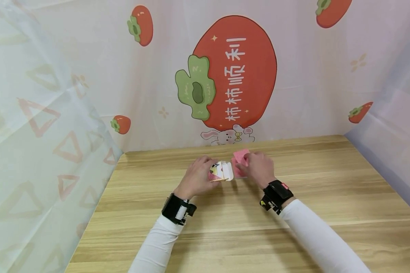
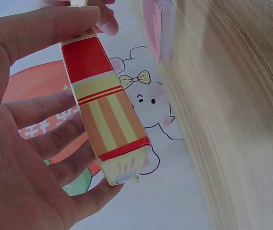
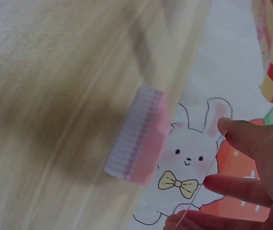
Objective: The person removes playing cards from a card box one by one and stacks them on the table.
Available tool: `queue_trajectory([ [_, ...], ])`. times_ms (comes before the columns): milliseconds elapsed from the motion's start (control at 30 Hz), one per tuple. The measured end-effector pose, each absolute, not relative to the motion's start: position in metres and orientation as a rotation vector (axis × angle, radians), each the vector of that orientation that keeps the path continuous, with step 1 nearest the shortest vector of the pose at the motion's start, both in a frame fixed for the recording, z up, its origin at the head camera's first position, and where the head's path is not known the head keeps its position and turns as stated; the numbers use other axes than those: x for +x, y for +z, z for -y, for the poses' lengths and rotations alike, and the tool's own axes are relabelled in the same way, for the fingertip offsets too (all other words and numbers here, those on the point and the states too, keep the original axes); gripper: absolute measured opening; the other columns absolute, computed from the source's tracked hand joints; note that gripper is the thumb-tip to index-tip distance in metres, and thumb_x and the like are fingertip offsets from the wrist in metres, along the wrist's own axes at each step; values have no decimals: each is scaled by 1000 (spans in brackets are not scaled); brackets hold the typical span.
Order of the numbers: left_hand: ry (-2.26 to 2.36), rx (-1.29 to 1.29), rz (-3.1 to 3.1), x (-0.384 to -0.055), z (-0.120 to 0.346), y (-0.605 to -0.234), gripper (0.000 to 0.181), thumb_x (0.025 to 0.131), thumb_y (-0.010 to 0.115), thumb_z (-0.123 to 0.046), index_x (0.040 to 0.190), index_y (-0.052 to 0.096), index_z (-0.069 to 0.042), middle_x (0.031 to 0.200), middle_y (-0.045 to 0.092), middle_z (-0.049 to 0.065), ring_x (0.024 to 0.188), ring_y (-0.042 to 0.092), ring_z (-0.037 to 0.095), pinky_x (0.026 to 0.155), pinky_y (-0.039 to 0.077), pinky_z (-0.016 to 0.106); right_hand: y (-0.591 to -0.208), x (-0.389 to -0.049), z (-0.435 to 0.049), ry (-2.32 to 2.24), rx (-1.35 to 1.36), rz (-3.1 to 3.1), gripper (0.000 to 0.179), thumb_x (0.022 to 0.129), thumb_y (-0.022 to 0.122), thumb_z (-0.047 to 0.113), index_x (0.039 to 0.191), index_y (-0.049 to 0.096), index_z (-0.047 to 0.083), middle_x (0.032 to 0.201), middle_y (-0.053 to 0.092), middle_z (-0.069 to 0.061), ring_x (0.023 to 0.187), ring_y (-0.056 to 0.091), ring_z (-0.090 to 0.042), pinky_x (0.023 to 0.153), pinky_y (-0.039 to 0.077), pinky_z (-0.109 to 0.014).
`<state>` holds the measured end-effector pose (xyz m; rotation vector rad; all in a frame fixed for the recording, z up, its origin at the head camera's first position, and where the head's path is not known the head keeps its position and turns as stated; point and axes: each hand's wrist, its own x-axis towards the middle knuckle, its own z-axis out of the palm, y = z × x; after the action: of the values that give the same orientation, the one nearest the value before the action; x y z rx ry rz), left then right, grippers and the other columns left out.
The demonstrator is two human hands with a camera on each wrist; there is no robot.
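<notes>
My left hand [image 1: 197, 175] grips a playing card box [image 1: 216, 171] above the table. Its white flap stands open toward the right. In the left wrist view the box [image 2: 108, 103] shows a red, yellow and orange side, with the thumb on one edge and fingers along the other. My right hand [image 1: 259, 167] pinches a thin playing card [image 1: 240, 154] with a red-patterned back; the right wrist view shows this card [image 3: 199, 186] edge-on between thumb and fingers. Below it, a squared deck of cards [image 3: 141, 139] lies on the table, pink back up, apart from the fingers.
The wooden table [image 1: 225, 235] stretches around both hands. Behind it hangs a pale cloth [image 1: 294, 76] printed with persimmons and a rabbit; another patterned cloth [image 1: 37, 151] closes off the left side.
</notes>
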<state>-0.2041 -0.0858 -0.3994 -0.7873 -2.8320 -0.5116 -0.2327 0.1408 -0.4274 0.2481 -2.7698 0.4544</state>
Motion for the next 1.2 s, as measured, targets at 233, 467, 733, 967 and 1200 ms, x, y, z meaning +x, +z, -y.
queue_trajectory([
  [233,-491,-777,2847,-204,87,-400,68,69,73,-40,128,52,-15,119,49,3,108,46,21,89,37,43,-437,-236,-131,453,216,2771,43,79,61,56,75,67,14,56,43,1,54,42,-19,47,31,-32],
  [467,-499,-768,2854,-204,88,-401,68,69,73,-40,129,51,-16,121,49,3,110,46,21,92,36,43,-443,-239,-125,420,148,2806,45,79,60,56,61,54,15,54,38,1,52,41,-19,46,30,-33],
  [733,-509,-766,2853,-204,89,-401,68,69,73,-39,129,52,-17,122,49,4,111,46,21,93,35,43,-452,-244,-122,376,115,2810,46,78,60,57,60,52,15,54,38,-1,50,41,-19,43,31,-34],
  [967,-510,-783,2831,-205,90,-402,67,69,73,-39,128,53,-15,119,50,3,109,46,21,91,36,43,-453,-245,-117,302,76,2826,45,78,62,54,65,55,11,56,43,-4,49,43,-21,41,33,-35],
  [1200,-521,-778,2826,-206,90,-402,67,68,74,-37,127,53,-14,118,50,3,109,46,21,91,35,42,-458,-247,-115,272,65,2818,48,78,62,55,64,53,9,56,41,-5,49,41,-20,41,32,-34],
])
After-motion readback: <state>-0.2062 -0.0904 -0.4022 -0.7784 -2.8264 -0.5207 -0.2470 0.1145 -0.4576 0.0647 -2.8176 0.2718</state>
